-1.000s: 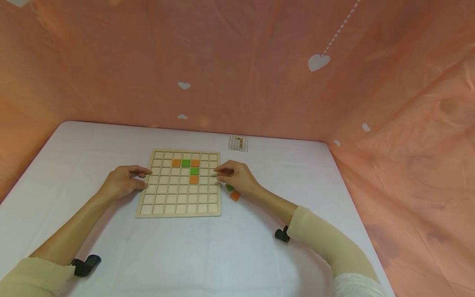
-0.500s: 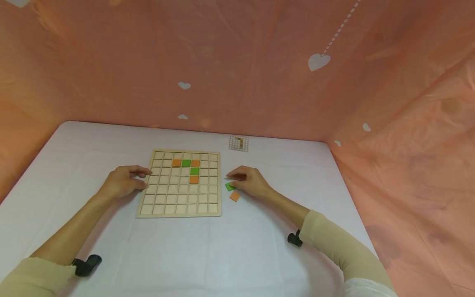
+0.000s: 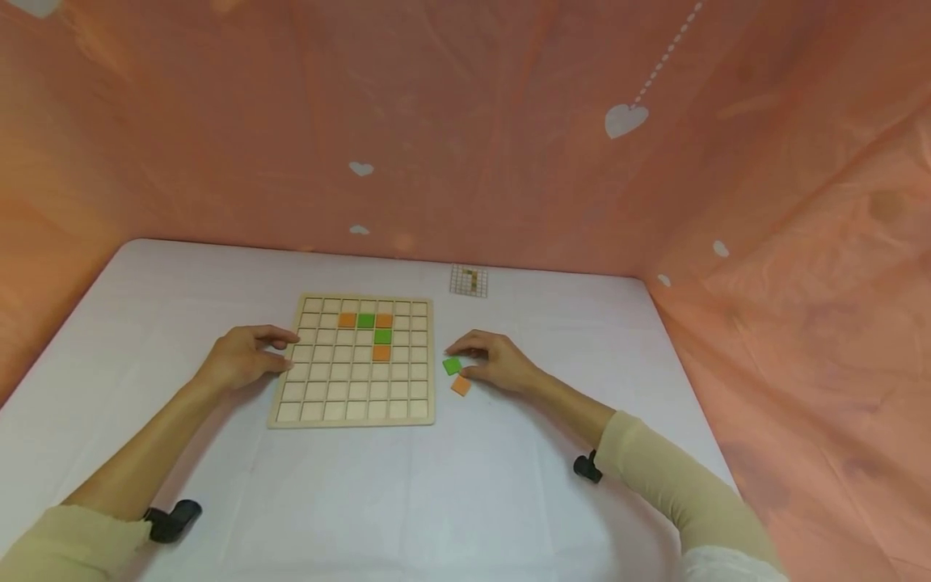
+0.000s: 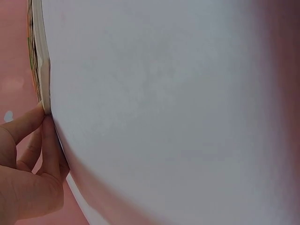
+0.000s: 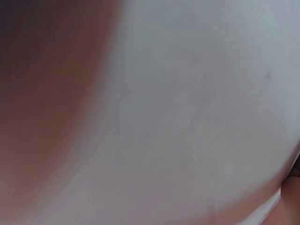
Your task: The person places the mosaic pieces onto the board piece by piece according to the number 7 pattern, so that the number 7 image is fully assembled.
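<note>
In the head view, a pale wooden grid board (image 3: 330, 372) lies flat, with several orange and green square tiles in its cells. The left hand (image 3: 240, 357) rests its thumb and fingertips, set apart, against the board's left edge; the left wrist view also shows these fingers (image 4: 28, 125) touching the edge. Right of the board, the right hand (image 3: 498, 361) hovers low with thumb and fingers apart around a loose green tile (image 3: 452, 366). Its thumb is close to the tile; contact cannot be told. A loose orange tile (image 3: 461, 385) lies just nearer, below the thumb.
A small patterned card (image 3: 469, 280) with a grid and coloured squares lies behind the board, near the back edge. White cloth (image 3: 349, 493) covers the table. Orange curtains (image 3: 473, 145) with white hearts rise at the back and sides.
The right hand has moved right, away from the board's right edge, to the loose green tile, which now shows more fully. The left hand stays at the board's left edge.
</note>
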Tool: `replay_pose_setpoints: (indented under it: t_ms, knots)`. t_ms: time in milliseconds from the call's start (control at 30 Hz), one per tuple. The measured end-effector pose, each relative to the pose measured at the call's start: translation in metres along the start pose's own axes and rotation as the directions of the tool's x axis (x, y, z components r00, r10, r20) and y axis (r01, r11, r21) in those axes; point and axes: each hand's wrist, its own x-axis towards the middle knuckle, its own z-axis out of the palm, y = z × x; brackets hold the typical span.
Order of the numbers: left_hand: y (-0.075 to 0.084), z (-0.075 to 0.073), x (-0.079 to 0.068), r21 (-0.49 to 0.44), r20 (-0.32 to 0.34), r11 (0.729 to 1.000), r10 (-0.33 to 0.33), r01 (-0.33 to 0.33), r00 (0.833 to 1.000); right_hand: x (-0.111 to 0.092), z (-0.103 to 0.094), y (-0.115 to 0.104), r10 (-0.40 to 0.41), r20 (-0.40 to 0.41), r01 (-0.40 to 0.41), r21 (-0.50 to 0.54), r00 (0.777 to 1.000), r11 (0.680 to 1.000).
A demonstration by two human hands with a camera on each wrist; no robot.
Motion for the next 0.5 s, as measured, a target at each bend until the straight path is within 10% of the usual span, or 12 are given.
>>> replay_pose_setpoints:
  t_ms: [500]
  knots:
    - [-0.0003, -0.0007, -0.0007, 0.009, -0.004, 1.000, 0.015, -0.015, 1.000, 0.0058, 0.0047, -0.0036, 0.000, -0.013, -0.001, -0.128, 1.000, 0.992]
